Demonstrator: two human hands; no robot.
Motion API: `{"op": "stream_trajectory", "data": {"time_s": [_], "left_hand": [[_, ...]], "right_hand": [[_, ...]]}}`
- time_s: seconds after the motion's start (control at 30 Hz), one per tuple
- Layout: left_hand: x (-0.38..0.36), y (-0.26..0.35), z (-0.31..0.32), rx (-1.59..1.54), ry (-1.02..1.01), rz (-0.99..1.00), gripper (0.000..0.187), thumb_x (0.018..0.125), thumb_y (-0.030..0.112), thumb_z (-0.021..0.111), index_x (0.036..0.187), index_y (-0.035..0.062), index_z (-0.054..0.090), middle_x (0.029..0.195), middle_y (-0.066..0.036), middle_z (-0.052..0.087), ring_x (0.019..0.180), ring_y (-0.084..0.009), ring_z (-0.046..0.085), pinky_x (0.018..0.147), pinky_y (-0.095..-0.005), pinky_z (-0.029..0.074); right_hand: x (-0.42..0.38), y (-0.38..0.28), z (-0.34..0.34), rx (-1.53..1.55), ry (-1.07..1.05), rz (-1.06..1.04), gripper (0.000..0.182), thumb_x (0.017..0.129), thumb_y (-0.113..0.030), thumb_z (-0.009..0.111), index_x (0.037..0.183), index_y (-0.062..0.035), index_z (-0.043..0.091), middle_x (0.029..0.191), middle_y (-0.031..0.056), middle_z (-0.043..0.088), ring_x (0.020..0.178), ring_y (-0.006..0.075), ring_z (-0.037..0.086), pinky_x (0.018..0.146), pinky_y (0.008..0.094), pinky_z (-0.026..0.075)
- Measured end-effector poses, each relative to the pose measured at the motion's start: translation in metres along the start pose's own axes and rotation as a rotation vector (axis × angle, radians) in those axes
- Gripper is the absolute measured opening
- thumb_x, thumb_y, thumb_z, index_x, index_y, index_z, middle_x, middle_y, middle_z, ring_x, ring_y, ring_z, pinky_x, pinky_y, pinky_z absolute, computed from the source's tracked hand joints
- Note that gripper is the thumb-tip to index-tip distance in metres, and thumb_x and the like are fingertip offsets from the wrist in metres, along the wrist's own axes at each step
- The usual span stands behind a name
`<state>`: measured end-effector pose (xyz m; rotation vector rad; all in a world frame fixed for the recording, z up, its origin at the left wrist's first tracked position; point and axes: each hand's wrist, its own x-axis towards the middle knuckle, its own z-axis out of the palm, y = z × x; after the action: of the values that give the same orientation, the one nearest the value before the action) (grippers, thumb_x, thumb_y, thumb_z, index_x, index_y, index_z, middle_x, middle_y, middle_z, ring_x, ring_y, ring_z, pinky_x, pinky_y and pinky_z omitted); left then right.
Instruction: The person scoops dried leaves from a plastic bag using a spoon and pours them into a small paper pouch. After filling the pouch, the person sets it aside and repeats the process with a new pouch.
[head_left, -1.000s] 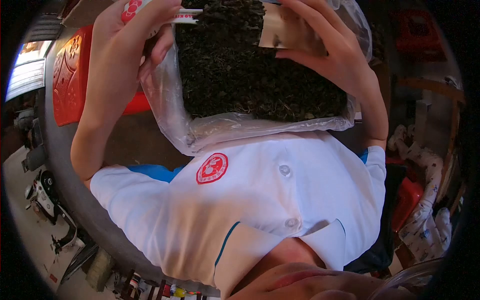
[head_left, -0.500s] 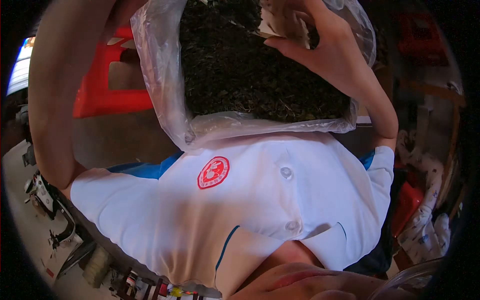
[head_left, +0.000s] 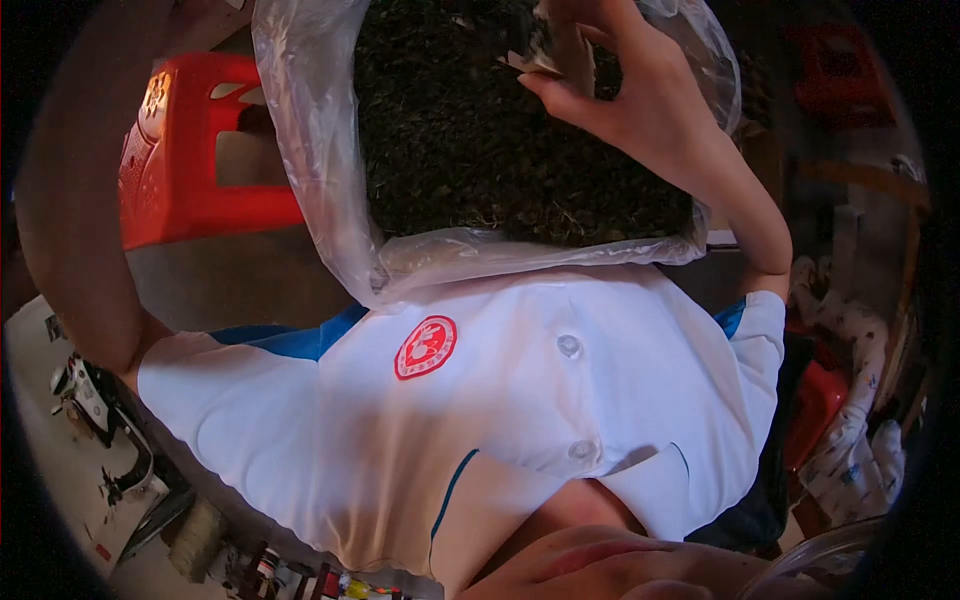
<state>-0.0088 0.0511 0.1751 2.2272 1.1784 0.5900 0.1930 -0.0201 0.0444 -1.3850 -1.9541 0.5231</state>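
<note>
My right hand (head_left: pixel 625 85) reaches in from the right at the top, thumb and fingers closed on a pale, thin-edged piece (head_left: pixel 575 58) that looks like paper or card. The hand is over dark, dry leaf-like bits (head_left: pixel 480 140). These bits fill a container lined with a clear plastic bag (head_left: pixel 310 130), whose rim folds outward near my white shirt (head_left: pixel 500 370). Only my left arm (head_left: pixel 75 200) shows, along the left side; the left hand is outside the frame.
A red plastic stool (head_left: pixel 190 160) stands left of the bag. Further red plastic (head_left: pixel 820 400) and patterned cloth (head_left: pixel 850 440) are at the right. A scooter-like vehicle (head_left: pixel 110 425) is at the lower left.
My left arm has swung outward to the left, uncovering more of the red stool. My right hand has shifted slightly left and the pale piece has tilted.
</note>
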Motion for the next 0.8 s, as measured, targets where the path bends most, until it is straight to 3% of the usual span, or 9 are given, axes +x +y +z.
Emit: {"op": "stream_trajectory", "data": {"time_s": [0.03,0.23,0.43,0.53,0.63,0.7,0.8], "left_hand": [[0.000,0.000,0.000,0.005,0.005,0.005,0.019,0.088,0.010,0.054,0.070,0.0025,0.054,0.053,0.000,0.047,0.035,-0.0059,0.037,0.034,-0.0221,0.028],[-0.003,-0.004,-0.007,0.041,0.043,0.028,0.017,0.089,0.009,0.054,0.073,0.0018,0.055,0.054,0.000,0.049,0.037,-0.0058,0.039,0.035,-0.0218,0.029],[-0.009,-0.022,-0.018,0.148,0.118,0.050,0.016,0.089,0.009,0.054,0.075,0.0011,0.056,0.056,-0.001,0.050,0.039,-0.0058,0.041,0.035,-0.0215,0.030],[-0.009,-0.041,0.001,0.229,0.121,0.158,0.015,0.089,0.008,0.055,0.076,0.0011,0.056,0.057,-0.001,0.052,0.039,-0.0060,0.043,0.035,-0.0213,0.031],[-0.004,-0.085,0.028,0.311,0.068,0.409,0.013,0.092,0.013,0.055,0.083,0.0029,0.054,0.053,-0.004,0.052,0.040,-0.0111,0.047,0.037,-0.0256,0.035],[0.003,-0.116,0.041,0.616,0.064,0.574,0.020,0.096,0.024,0.053,0.099,0.0042,0.053,0.054,-0.010,0.055,0.048,-0.0188,0.059,0.045,-0.0329,0.042],[0.009,-0.129,0.062,0.420,-0.185,0.460,0.022,0.096,0.024,0.052,0.098,0.0028,0.048,0.059,-0.018,0.057,0.055,-0.0291,0.063,0.050,-0.0404,0.045]], "right_hand": [[-0.001,-0.001,-0.001,-0.015,-0.026,0.051,0.062,0.079,-0.019,0.075,0.124,0.0008,0.038,0.108,0.0207,0.056,0.100,0.0320,0.061,0.084,0.0374,0.050],[0.000,0.014,0.003,0.049,-0.004,-0.093,0.064,0.080,-0.020,0.075,0.126,0.0028,0.036,0.114,0.0248,0.055,0.107,0.0335,0.059,0.091,0.0376,0.048],[0.004,0.005,-0.003,0.071,0.025,-0.103,0.064,0.077,-0.015,0.078,0.124,0.0025,0.039,0.115,0.0214,0.054,0.113,0.0304,0.056,0.096,0.0362,0.046],[0.006,0.004,-0.005,0.039,0.015,-0.103,0.061,0.076,-0.012,0.078,0.124,0.0030,0.041,0.114,0.0200,0.055,0.115,0.0293,0.056,0.098,0.0352,0.046],[0.008,0.002,-0.009,0.052,0.048,-0.116,0.061,0.077,-0.011,0.077,0.124,0.0031,0.042,0.116,0.0201,0.054,0.115,0.0286,0.056,0.098,0.0352,0.046],[0.012,0.000,-0.011,0.044,0.047,-0.120,0.061,0.077,-0.010,0.078,0.125,0.0030,0.042,0.118,0.0201,0.053,0.116,0.0284,0.055,0.100,0.0354,0.045],[0.012,-0.001,-0.013,0.001,0.066,-0.099,0.063,0.076,-0.009,0.079,0.126,0.0025,0.042,0.122,0.0199,0.052,0.118,0.0281,0.055,0.101,0.0360,0.044]]}}
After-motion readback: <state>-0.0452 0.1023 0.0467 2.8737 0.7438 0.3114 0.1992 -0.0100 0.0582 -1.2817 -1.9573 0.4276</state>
